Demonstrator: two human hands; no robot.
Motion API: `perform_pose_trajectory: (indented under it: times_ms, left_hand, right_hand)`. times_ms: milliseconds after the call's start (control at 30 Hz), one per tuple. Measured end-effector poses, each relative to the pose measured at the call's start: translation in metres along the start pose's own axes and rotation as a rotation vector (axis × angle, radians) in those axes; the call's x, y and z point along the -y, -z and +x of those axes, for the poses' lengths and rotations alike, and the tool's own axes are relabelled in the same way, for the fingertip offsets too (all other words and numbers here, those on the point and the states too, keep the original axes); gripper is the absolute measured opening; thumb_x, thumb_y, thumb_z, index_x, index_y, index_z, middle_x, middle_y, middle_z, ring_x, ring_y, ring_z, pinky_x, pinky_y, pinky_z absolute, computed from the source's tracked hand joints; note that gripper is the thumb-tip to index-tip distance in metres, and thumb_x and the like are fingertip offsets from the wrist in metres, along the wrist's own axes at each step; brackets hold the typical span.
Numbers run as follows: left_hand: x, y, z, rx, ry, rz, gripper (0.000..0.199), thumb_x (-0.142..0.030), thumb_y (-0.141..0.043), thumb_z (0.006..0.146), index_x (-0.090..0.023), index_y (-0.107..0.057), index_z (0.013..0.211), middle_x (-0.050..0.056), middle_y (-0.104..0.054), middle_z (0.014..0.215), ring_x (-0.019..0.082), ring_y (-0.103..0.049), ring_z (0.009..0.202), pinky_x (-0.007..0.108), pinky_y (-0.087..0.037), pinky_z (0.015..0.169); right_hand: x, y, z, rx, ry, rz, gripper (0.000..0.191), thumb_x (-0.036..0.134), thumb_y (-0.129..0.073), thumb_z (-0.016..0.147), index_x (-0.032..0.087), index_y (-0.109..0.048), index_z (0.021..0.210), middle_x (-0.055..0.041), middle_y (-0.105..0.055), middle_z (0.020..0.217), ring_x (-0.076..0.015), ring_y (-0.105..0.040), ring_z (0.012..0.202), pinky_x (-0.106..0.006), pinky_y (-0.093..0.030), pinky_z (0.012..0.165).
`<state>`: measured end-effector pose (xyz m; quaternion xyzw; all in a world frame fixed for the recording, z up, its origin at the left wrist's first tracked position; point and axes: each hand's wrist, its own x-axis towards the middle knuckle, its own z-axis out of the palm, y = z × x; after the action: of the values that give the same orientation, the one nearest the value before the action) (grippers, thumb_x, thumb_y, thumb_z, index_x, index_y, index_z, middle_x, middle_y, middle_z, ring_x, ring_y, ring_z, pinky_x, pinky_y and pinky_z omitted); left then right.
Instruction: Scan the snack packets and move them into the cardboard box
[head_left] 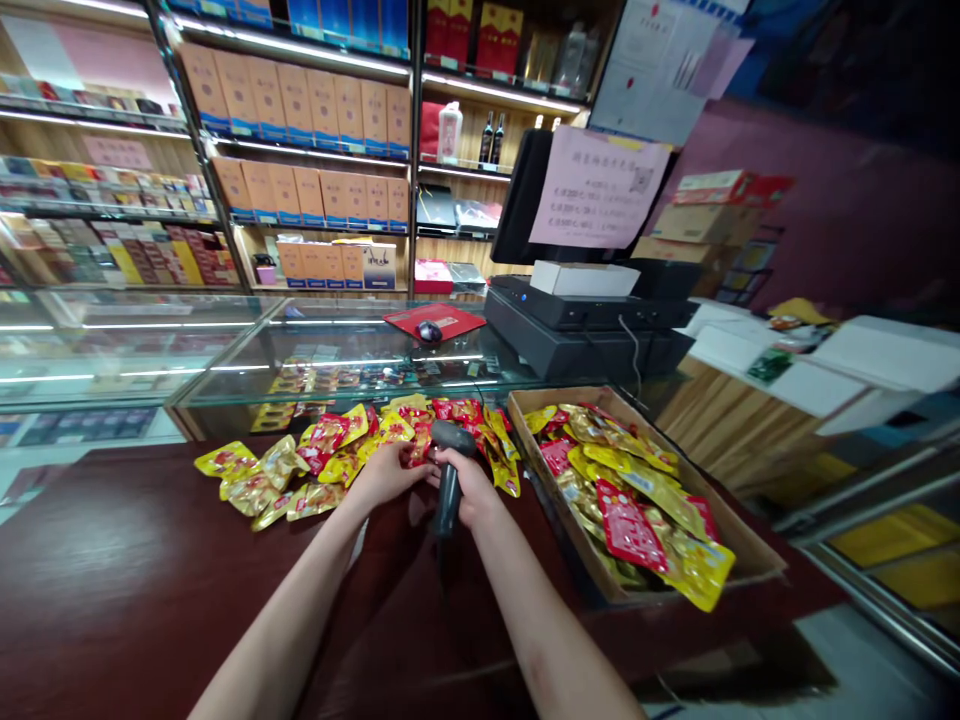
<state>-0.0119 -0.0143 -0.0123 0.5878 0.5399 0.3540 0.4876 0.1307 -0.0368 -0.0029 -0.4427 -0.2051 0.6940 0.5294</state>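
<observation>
My right hand [476,488] is wrapped around the handle of a dark grey barcode scanner [448,500], its head pointing away from me. Just left of it, my left hand [388,474] has its fingers bent around the edge of a red snack packet [421,440], partly hidden by the fingers and the scanner head. Around both hands lies a loose pile of shiny packets, with yellow packets [227,460], gold packets [279,462] and red ones mixed. A shallow cardboard box [536,482] to the right holds more of these packets, one hanging over its front rim.
Behind the pile stands a glass display counter [232,365] with a red mouse pad [466,320] and a computer mouse [429,331] on top. A monitor [525,195] with a paper sheet sits above a black cash drawer [577,340]. Open white cartons [885,350] stand at the right.
</observation>
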Motion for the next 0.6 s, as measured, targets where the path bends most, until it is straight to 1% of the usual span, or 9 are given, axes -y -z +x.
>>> perform_pose_trajectory:
  times_ms: [100,167,233,333,400,433,533,567,600]
  left_hand:
    - [0.001,-0.012,0.001,-0.05,-0.11,0.103,0.039,-0.036,-0.076,0.055,-0.018,-0.066,0.088,0.005,-0.067,0.076,0.022,-0.061,0.072,0.028,-0.044,0.066]
    - [-0.001,-0.019,0.0,-0.039,-0.092,-0.003,0.037,-0.036,-0.076,0.057,-0.018,-0.064,0.087,0.004,-0.066,0.074,0.019,-0.061,0.069,0.028,-0.046,0.063]
    - [-0.005,-0.023,-0.003,0.024,-0.045,-0.172,0.035,-0.035,-0.077,0.058,-0.017,-0.061,0.084,0.003,-0.064,0.072,0.018,-0.061,0.066,0.029,-0.049,0.061]
    - [-0.015,-0.025,-0.008,0.106,0.011,-0.385,0.034,-0.033,-0.077,0.06,-0.016,-0.06,0.083,0.003,-0.063,0.071,0.017,-0.062,0.067,0.032,-0.053,0.064]
    - [-0.021,-0.026,-0.01,0.158,0.038,-0.465,0.033,-0.031,-0.077,0.061,-0.015,-0.061,0.085,0.003,-0.064,0.073,0.017,-0.063,0.07,0.034,-0.054,0.068]
    - [-0.023,-0.028,-0.011,0.189,0.059,-0.483,0.033,-0.03,-0.077,0.062,-0.015,-0.061,0.086,0.004,-0.065,0.076,0.017,-0.064,0.071,0.034,-0.054,0.069]
    - [-0.027,-0.036,-0.008,0.334,0.101,-0.449,0.03,-0.03,-0.077,0.063,-0.013,-0.064,0.085,0.007,-0.067,0.084,0.017,-0.065,0.072,0.032,-0.054,0.068]
    - [-0.028,-0.04,-0.006,0.376,0.103,-0.427,0.03,-0.03,-0.076,0.064,-0.013,-0.065,0.086,0.008,-0.067,0.085,0.017,-0.065,0.072,0.031,-0.054,0.067]
    - [-0.028,-0.043,-0.004,0.394,0.102,-0.406,0.032,-0.031,-0.076,0.064,-0.014,-0.065,0.089,0.008,-0.068,0.086,0.016,-0.064,0.07,0.029,-0.053,0.065]
  right_hand:
    - [0.003,0.008,-0.012,0.014,0.157,-0.094,0.015,0.016,-0.066,0.056,0.014,-0.064,0.071,0.0003,-0.065,0.065,-0.0112,-0.059,0.06,-0.024,-0.048,0.067]
    - [0.007,0.014,-0.019,0.028,0.231,-0.18,0.015,0.019,-0.067,0.057,0.014,-0.065,0.072,-0.0011,-0.067,0.07,-0.0126,-0.061,0.067,-0.025,-0.048,0.07]
    - [0.012,0.021,-0.025,0.041,0.312,-0.226,0.015,0.021,-0.067,0.059,0.015,-0.066,0.073,-0.0022,-0.068,0.078,-0.0139,-0.062,0.075,-0.025,-0.047,0.074]
    - [0.023,0.034,-0.03,-0.011,0.41,-0.241,0.016,0.022,-0.067,0.061,0.017,-0.067,0.076,-0.0004,-0.069,0.08,-0.0129,-0.061,0.077,-0.024,-0.047,0.075]
    - [0.031,0.04,-0.031,-0.06,0.4,-0.209,0.019,0.021,-0.068,0.06,0.018,-0.068,0.079,0.0008,-0.068,0.079,-0.0124,-0.061,0.075,-0.023,-0.047,0.073]
    - [0.035,0.042,-0.03,-0.062,0.372,-0.179,0.02,0.021,-0.068,0.059,0.018,-0.069,0.079,0.0007,-0.068,0.078,-0.0126,-0.061,0.074,-0.023,-0.048,0.073]
    - [0.044,0.046,-0.029,-0.003,0.281,-0.117,0.025,0.02,-0.068,0.058,0.017,-0.069,0.083,0.0,-0.068,0.075,-0.0135,-0.061,0.07,-0.025,-0.049,0.069]
    - [0.047,0.046,-0.028,0.006,0.271,-0.124,0.025,0.02,-0.068,0.058,0.017,-0.069,0.083,0.0001,-0.068,0.072,-0.0135,-0.06,0.068,-0.025,-0.05,0.067]
    - [0.049,0.048,-0.028,0.001,0.277,-0.135,0.026,0.02,-0.068,0.058,0.016,-0.069,0.084,0.0003,-0.068,0.071,-0.0134,-0.06,0.066,-0.025,-0.05,0.065]
